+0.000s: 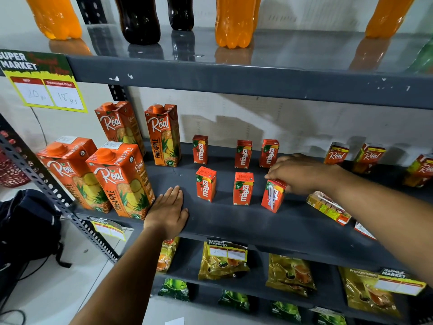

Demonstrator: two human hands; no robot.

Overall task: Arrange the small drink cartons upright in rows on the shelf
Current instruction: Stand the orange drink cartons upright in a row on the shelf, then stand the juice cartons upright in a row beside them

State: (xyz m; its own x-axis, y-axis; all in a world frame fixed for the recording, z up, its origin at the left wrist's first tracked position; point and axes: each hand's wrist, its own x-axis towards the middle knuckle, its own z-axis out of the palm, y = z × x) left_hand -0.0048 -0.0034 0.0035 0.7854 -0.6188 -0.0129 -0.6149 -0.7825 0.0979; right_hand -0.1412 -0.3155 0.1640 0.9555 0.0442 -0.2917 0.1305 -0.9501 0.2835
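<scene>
The right hand [302,173] hides the top of one small carton [273,195]. The frame's top edge cuts off the bottles [232,22]. Price tag [48,96] print is blurred.

right hand [302,174] grips a tilted maaza carton [273,195], seemingly by its top; left hand [167,211] lies flat on the shelf [234,221].

Two bare forearms come in from the bottom edge, with no sleeve, cuff or glove on either. The left hand [167,211] is broad, its fingers straight and close together, nails short and plain. The right hand [302,173] is seen from the back, knuckles rounded. Neither wrist shows a watch, band or bracelet, and no ring shows on any finger in view. No clothing reaches into the picture at all.
</scene>
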